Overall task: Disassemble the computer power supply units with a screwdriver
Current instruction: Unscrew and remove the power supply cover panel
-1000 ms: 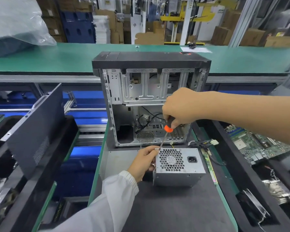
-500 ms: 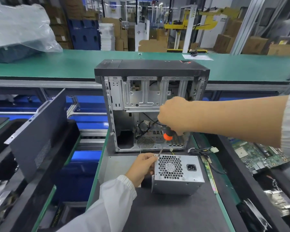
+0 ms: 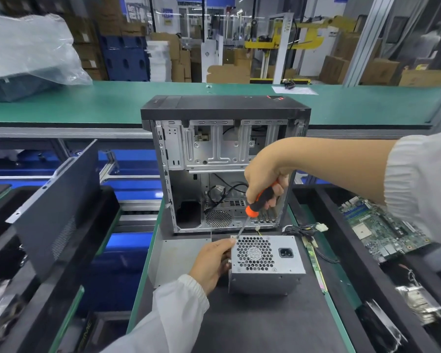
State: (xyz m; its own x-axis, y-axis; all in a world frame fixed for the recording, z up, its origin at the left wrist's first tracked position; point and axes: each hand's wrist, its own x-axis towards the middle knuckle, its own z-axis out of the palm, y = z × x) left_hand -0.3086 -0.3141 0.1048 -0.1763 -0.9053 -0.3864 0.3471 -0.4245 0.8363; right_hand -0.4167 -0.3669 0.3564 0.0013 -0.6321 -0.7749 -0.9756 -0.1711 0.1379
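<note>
My right hand (image 3: 264, 178) grips the screwdriver (image 3: 256, 205), tip at the far left corner of the power supply (image 3: 265, 263) on the near mat. My left hand (image 3: 211, 261) holds its left side. If I press crooked, the tip can slip onto my fingers.

Matt grey metal power supply (image 3: 265, 266), perforated grille.

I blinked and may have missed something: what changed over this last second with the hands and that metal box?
Little. The right hand keeps gripping the screwdriver, now tilted so more of its handle shows, tip still at the power supply's upper left corner. The left hand still holds that box's left side. The box and computer case stayed put.
</note>
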